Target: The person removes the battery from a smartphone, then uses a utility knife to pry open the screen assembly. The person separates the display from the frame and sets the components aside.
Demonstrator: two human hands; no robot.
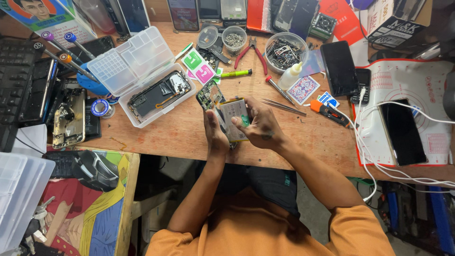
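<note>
Both grips closed: left hand (214,135) and right hand (259,127) clasp the opened phone (226,110) above the workbench (189,128)

Both forearms reach fwd, left hand (214,135) & right hand (259,127) close together, fingers curled, grip closed.

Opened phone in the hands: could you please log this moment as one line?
left hand: holds opened phone | right hand: on battery | tweezers: on bench
</note>
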